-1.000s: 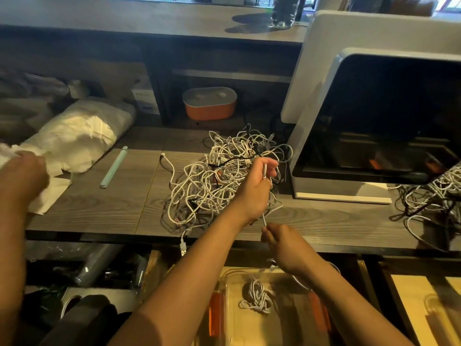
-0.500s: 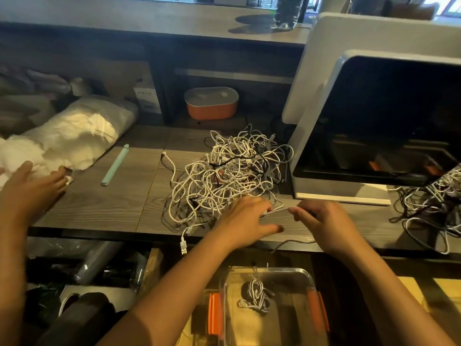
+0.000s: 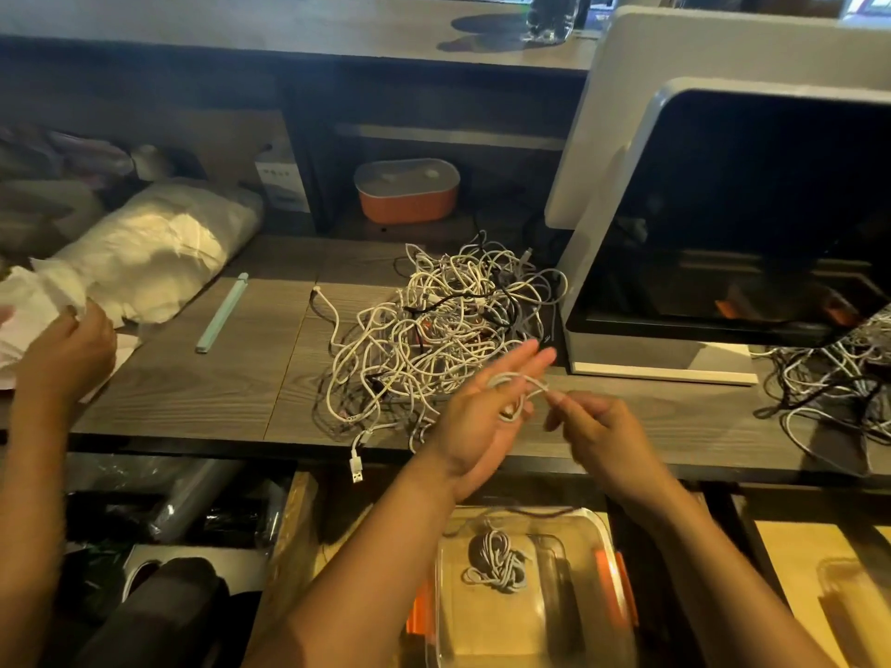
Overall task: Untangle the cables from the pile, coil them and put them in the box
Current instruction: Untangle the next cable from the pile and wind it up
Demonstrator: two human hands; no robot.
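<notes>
The person's left hand (image 3: 482, 417) is held up with the fingers straight and spread slightly, palm turned toward the right. A white cable (image 3: 516, 376) is looped loosely around those fingers. The right hand (image 3: 598, 431) pinches the free run of that cable between thumb and fingertips, just beside the left fingertips, which looks like the winding of a coil.

The pile (image 3: 448, 325) lies on the desk (image 3: 193, 392) just behind the hands. The clear box (image 3: 578, 614) sits below the desk edge, with one coiled cable (image 3: 499, 561) already inside it.

The loops sit only on straight fingers, so they could slide off the fingertips and spring open if the right hand pulls too hard or lets its pinch go slack. Whether the far end of the cable is clear of the pile cannot be told; if it is not, winding would drag the tangle forward. A USB plug (image 3: 356, 467) already hangs over the desk edge, and its cable could be pulled off with it.
</notes>
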